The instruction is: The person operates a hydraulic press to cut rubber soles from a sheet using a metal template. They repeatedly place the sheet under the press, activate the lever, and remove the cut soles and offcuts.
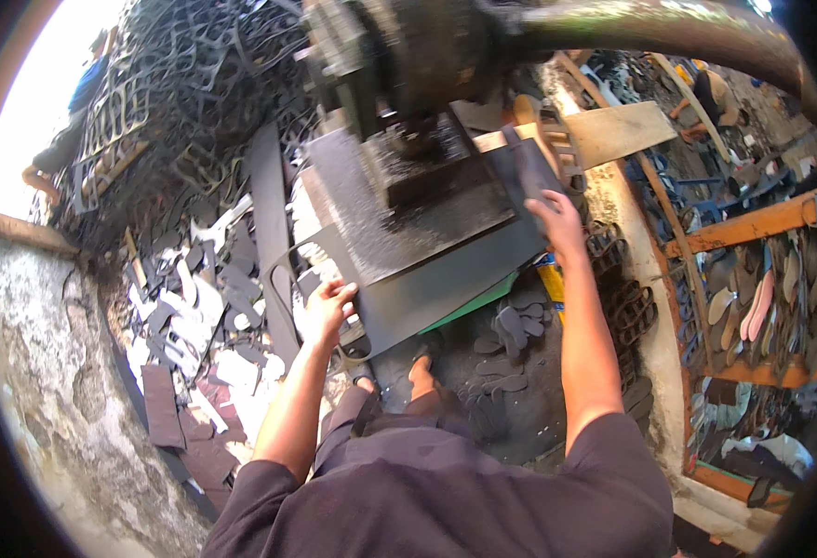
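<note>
A dark grey rubber sheet (427, 279) with sole-shaped cut-outs lies on the bed of a cutting press (408, 56). My left hand (327, 310) grips the sheet's near left edge by a cut-out. My right hand (557, 221) rests flat on the sheet's right end, fingers spread. A metal cutting die (427, 167) sits on the worn cutting board (399, 200) under the press head. A green sheet (483, 299) shows under the dark one.
Several cut dark soles (511, 330) lie on the floor near my foot. A tall heap of punched-out scrap sheets (185, 84) rises on the left. Offcuts (194, 325) litter the floor. An orange rack (762, 279) with soles stands at right. Another person (716, 93) sits far right.
</note>
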Demonstrator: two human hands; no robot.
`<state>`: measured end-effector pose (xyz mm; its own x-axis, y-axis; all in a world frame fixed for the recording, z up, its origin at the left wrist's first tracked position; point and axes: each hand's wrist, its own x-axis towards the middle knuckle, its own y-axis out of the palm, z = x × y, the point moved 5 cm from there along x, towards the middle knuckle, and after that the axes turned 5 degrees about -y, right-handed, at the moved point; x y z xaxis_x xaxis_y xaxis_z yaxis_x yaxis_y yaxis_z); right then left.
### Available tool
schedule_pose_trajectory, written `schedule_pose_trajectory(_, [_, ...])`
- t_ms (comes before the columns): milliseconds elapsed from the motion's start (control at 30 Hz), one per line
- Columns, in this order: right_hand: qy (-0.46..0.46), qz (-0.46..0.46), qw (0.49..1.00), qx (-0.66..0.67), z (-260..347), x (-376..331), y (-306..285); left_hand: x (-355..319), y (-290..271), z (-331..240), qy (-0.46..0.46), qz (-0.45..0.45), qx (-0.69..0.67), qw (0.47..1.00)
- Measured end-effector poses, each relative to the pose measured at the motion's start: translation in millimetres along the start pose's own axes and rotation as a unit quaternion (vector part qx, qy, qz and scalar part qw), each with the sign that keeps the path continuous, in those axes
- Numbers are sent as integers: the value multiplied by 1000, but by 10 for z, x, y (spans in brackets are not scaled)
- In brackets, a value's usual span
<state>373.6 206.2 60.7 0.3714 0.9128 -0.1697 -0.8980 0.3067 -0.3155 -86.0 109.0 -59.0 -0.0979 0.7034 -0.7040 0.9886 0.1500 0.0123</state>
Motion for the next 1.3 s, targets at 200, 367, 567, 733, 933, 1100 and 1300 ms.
schedule_pose_trajectory(200, [-108,116,987,0,708,-2218,705,-252,-719,80,-21,-16,-6,1000])
schedule_pose_trajectory(367, [-182,176,952,-172,541,-3007,1978,-167,-790,251,-22,103,-129,986])
schedule_pose_trajectory(567, [-304,84,894,-317,-24,-2890,2823,-123,-645,249,-8,117,-129,985])
schedule_pose_trajectory(733, [-307,78,887,-337,-113,-2862,2861,-85,-623,247,-14,118,-132,984])
schedule_pose_trajectory(933, [-276,64,906,-313,-105,-2784,2744,-186,-448,25,3,137,-127,982])
schedule_pose_trajectory(1100, [-257,46,911,-319,-416,-2612,2102,96,7,-256,23,147,-133,980])
schedule_pose_trajectory(1300, [-259,33,894,-365,-522,-2442,1995,168,184,-470,67,202,-109,971])
